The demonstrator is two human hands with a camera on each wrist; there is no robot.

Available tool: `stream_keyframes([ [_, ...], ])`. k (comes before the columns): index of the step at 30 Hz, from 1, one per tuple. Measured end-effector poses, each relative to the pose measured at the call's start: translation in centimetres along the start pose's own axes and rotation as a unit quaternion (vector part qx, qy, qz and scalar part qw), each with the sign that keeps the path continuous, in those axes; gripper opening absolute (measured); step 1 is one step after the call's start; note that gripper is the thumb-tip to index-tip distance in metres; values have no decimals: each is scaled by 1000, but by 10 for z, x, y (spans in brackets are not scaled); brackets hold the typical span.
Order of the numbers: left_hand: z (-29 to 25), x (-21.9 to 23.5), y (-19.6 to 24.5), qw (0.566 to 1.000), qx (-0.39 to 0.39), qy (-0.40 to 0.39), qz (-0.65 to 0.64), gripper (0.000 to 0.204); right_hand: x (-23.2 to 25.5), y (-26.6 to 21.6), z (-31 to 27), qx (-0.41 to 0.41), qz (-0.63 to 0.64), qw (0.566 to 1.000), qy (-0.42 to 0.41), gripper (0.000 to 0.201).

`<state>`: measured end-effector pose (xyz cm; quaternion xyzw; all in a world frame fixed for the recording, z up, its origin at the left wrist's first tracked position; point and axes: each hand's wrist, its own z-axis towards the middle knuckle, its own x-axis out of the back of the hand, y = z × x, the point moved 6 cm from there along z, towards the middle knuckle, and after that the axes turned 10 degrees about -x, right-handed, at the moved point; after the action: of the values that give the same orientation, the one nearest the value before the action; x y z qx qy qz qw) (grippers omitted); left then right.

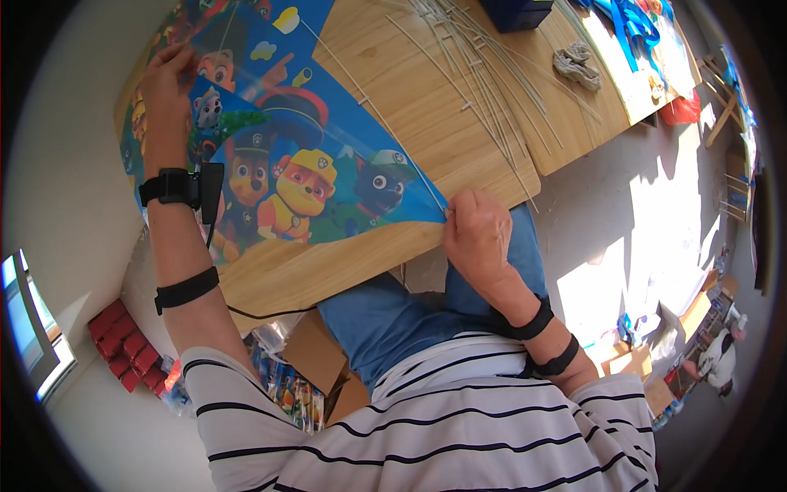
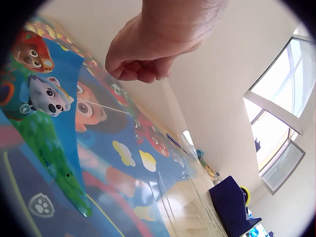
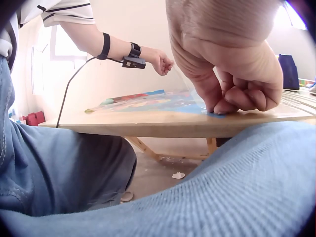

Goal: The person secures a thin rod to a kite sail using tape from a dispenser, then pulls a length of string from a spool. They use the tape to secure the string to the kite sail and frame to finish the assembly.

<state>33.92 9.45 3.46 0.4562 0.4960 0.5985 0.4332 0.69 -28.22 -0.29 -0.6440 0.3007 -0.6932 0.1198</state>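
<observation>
A blue kite sheet (image 1: 328,123) printed with cartoon dogs lies over the table's near left part, a thin pale rod (image 1: 361,97) along its right edge. My left hand (image 1: 170,78) is raised above the sheet's left side, fingertips pinched on a clear plastic film (image 2: 175,101). In the right wrist view, the film slants up between both hands. At the sheet's near right corner, my right hand (image 1: 477,234) has curled fingers pinching the blue tip (image 3: 216,115), close over the tabletop. The right fingertips partly hide that tip.
Several thin rods (image 1: 484,90) lie loose on the wooden table (image 1: 344,266). A dark blue box (image 1: 515,12), a crumpled whitish cloth (image 1: 576,66) and blue ribbons (image 1: 630,29) lie farther back. Cardboard boxes (image 1: 316,348) stand below the near edge. A black cable (image 3: 74,81) trails from the left wrist.
</observation>
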Motion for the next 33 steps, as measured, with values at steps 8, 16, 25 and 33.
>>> stream_keyframes([
  [8,-19,19,42,998,-23,12,-50,21,3,3,-4,13,31,999,5,11],
  [16,-71,36,95,995,-57,32,-75,18,6,5,-8,42,66,997,8,11],
  [25,-190,33,211,962,-162,-92,-202,5,2,7,-9,58,61,996,8,11],
  [33,-339,-22,293,941,-222,-132,-218,26,-1,12,-11,50,74,996,-1,12],
])
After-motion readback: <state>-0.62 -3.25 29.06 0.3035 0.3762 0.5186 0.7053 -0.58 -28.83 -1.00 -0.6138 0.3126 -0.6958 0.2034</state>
